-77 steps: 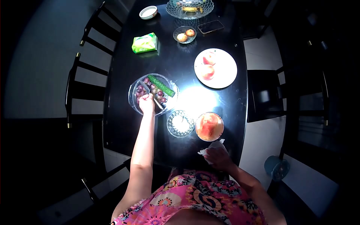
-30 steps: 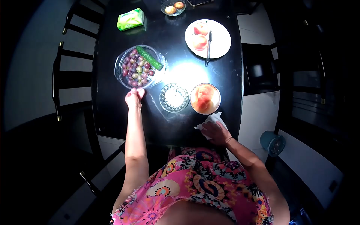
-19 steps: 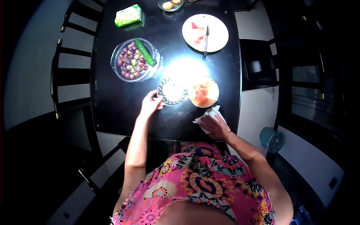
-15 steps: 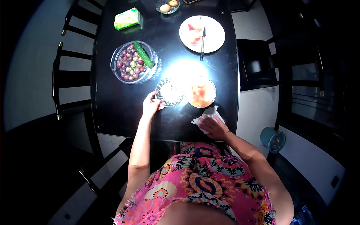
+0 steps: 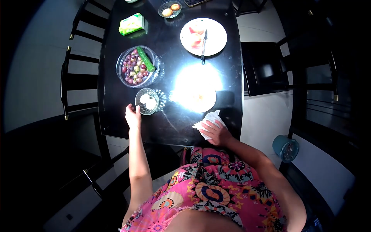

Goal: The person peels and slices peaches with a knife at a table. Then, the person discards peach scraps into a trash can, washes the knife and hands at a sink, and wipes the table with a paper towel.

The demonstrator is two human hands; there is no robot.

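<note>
My left hand (image 5: 133, 116) is beside the lower left rim of a small cut-glass bowl (image 5: 147, 101), thumb close to the glass and fingers apart. Two pale round pieces lie in that bowl. My right hand (image 5: 217, 133) rests flat with spread fingers on a crumpled white tissue (image 5: 206, 123) near the front edge. Just beyond it, a glare-washed plate (image 5: 205, 101) hides most of its contents. Farther up, a clear bowl (image 5: 120, 73) holds grapes (image 5: 133, 69) and a green cucumber (image 5: 146, 59).
On the dark table (image 5: 162, 131), a white plate (image 5: 219, 38) bears reddish fruit and a knife (image 5: 204, 48). Farther back are a green tissue pack (image 5: 131, 24) and a glass bowl with two round items (image 5: 167, 12). Chairs flank both sides; a teal bin (image 5: 285, 148) stands right.
The small cut-glass bowl has moved left, away from the glare-lit plate, and my left hand has moved left with it. The knife, earlier by the grapes, lies on the white plate. My right hand stays on the tissue.
</note>
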